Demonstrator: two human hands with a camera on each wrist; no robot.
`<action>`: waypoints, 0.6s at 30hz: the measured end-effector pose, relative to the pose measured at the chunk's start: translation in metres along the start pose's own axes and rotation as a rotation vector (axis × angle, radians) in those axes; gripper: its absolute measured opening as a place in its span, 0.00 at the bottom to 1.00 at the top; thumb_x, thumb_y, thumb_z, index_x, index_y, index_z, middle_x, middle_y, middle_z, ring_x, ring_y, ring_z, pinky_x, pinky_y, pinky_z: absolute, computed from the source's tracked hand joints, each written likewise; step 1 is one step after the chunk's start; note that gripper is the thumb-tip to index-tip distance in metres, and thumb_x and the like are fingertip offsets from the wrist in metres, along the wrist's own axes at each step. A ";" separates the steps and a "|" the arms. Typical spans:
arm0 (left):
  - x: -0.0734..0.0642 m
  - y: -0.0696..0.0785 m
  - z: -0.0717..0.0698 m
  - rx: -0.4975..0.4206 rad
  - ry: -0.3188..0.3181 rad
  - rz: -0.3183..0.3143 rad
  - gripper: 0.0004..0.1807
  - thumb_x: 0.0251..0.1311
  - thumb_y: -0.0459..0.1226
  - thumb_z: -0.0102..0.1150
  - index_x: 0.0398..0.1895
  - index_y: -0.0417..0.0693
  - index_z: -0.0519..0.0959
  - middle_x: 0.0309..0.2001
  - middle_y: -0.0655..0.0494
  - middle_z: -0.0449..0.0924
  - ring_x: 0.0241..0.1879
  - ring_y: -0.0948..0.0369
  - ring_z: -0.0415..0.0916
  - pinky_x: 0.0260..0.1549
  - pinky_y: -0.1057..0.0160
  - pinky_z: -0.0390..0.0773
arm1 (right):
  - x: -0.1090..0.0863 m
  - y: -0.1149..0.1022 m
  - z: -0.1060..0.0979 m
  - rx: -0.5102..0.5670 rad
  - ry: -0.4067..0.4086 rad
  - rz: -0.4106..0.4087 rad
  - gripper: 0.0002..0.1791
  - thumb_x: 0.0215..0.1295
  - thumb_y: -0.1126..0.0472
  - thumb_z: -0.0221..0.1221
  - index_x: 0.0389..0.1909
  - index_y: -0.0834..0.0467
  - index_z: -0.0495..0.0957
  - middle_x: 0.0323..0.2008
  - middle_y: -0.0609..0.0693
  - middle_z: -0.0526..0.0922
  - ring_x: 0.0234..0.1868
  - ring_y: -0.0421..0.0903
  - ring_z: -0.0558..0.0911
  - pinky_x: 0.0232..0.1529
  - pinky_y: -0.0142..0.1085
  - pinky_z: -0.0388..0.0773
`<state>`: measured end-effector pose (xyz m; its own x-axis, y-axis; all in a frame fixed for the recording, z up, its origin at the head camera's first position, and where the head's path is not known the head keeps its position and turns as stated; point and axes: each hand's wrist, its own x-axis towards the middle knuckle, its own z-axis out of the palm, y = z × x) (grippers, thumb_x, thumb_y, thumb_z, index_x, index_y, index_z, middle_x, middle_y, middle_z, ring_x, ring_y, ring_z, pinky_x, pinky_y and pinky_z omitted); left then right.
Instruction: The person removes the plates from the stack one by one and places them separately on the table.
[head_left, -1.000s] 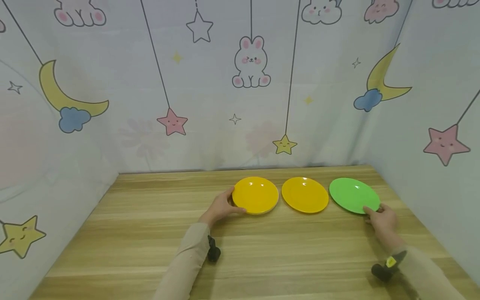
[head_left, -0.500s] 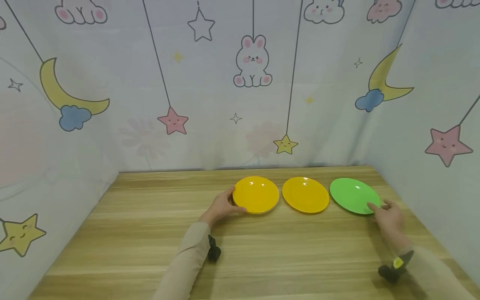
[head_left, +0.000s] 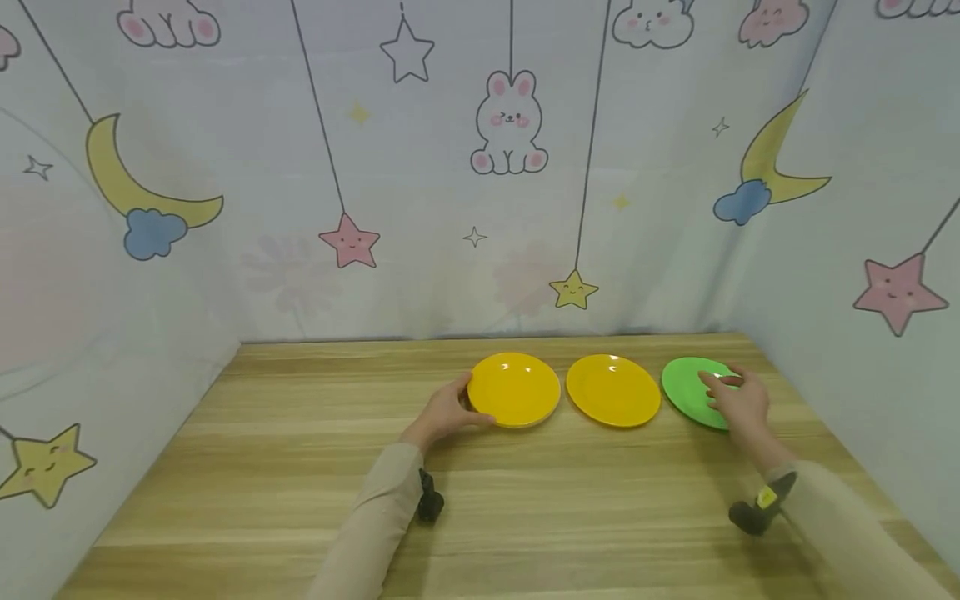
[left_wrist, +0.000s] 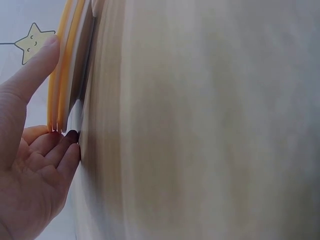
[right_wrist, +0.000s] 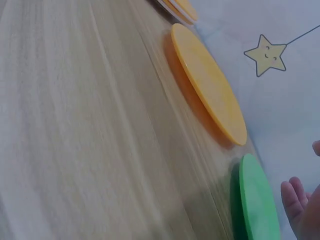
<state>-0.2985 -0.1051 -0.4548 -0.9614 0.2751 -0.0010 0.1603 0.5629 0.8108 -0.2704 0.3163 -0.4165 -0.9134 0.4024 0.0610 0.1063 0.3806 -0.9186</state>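
Note:
Three spots along the back of the table hold plates. At the left is a stack of plates [head_left: 513, 390], a yellow one on top; the left wrist view shows yellow rims [left_wrist: 66, 70] over a pale plate. My left hand [head_left: 442, 414] holds this stack at its left edge, thumb at the near rim and fingers at the far side. A single yellow plate [head_left: 613, 390] lies in the middle. On the right is a green plate [head_left: 684, 390], partly hidden by my right hand [head_left: 742, 408], which hovers over it with loosely bent fingers and nothing held.
The wood-grain table [head_left: 525, 517] reaches to a pale printed curtain [head_left: 420, 167] at the back, with more curtain on both sides. Each wrist carries a small black camera [head_left: 757, 510].
My right hand has let go of the green plate's near right rim, drawn slightly right, then moved up and left over the plate. My left hand keeps its place at the stack.

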 end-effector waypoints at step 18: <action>-0.001 0.002 -0.001 -0.026 0.005 -0.015 0.54 0.40 0.47 0.72 0.68 0.38 0.52 0.67 0.45 0.55 0.67 0.52 0.52 0.65 0.54 0.55 | -0.007 -0.030 0.059 0.092 -0.268 -0.024 0.40 0.62 0.51 0.56 0.66 0.70 0.50 0.54 0.68 0.65 0.28 0.30 0.76 0.33 0.27 0.80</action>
<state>-0.2970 -0.1050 -0.4531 -0.9648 0.2629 -0.0108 0.1396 0.5465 0.8258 -0.2901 0.2531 -0.4121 -0.9878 0.1556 -0.0112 0.0588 0.3049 -0.9506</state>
